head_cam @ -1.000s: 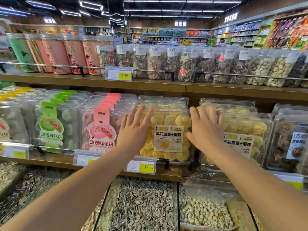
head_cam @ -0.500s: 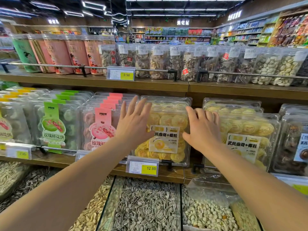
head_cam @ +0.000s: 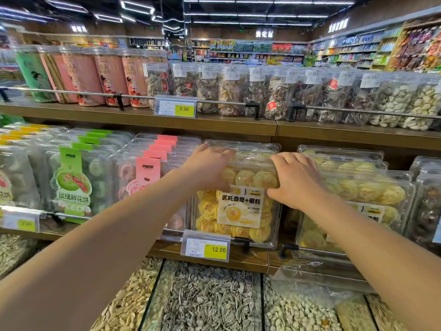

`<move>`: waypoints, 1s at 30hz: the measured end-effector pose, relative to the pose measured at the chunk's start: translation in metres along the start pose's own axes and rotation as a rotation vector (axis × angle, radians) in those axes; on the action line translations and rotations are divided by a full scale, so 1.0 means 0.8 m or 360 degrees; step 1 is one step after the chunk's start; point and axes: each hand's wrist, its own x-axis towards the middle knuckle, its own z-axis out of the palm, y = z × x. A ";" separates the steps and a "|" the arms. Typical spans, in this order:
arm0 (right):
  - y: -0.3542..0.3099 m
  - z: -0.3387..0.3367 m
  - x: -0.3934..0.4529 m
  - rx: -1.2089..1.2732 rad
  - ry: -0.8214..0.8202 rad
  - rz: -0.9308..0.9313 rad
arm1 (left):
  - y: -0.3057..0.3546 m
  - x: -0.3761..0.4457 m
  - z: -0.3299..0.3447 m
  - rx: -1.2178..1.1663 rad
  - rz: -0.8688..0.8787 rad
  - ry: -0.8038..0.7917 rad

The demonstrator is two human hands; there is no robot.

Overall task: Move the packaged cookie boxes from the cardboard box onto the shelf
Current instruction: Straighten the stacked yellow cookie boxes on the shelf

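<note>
A clear plastic cookie box (head_cam: 238, 211) with yellow cookies and a white-and-yellow label stands upright at the front of its row on the wooden middle shelf (head_cam: 241, 259). My left hand (head_cam: 210, 168) curls over its top left corner. My right hand (head_cam: 296, 182) hooks its fingers over the top right edge, with the thumb on the front face. More of the same boxes stand behind it. The cardboard box is out of view.
A second row of yellow cookie boxes (head_cam: 367, 194) stands to the right; pink boxes (head_cam: 145, 173) and green boxes (head_cam: 74, 182) stand to the left. A metal rail with a 12.80 price tag (head_cam: 205, 247) fronts the shelf. Open seed bins (head_cam: 205, 299) lie below, jars on the upper shelf (head_cam: 143, 118).
Both hands rose from lying flat against the box's sides and front to curling over its top edge. The camera moved closer to the shelf.
</note>
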 end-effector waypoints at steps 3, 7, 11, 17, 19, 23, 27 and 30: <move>-0.005 -0.008 0.012 0.0050 -0.0133 -0.0070 | 0.002 -0.003 -0.002 -0.0044 -0.0026 0.0037; -0.012 -0.017 0.036 0.0125 -0.0297 -0.0111 | 0.000 0.005 -0.005 -0.0073 -0.0174 -0.0094; -0.010 -0.024 0.042 0.0111 -0.0387 -0.0119 | 0.001 0.011 -0.002 -0.0010 -0.0193 -0.0131; 0.003 -0.025 0.037 0.0040 -0.0372 -0.0043 | 0.009 0.020 -0.006 -0.0014 -0.0043 -0.0142; 0.006 -0.026 0.037 0.0022 -0.0391 -0.0029 | 0.014 0.024 -0.005 -0.0032 -0.0056 -0.0142; -0.003 -0.023 0.036 0.0131 -0.0407 -0.0024 | 0.007 0.020 -0.003 -0.0041 -0.0053 -0.0161; -0.013 -0.018 0.037 0.0299 -0.0384 -0.0022 | -0.004 0.013 -0.004 -0.0043 -0.0073 -0.0185; -0.008 -0.012 0.031 0.0467 -0.0266 0.0082 | -0.003 0.009 -0.010 -0.0058 -0.0072 -0.0180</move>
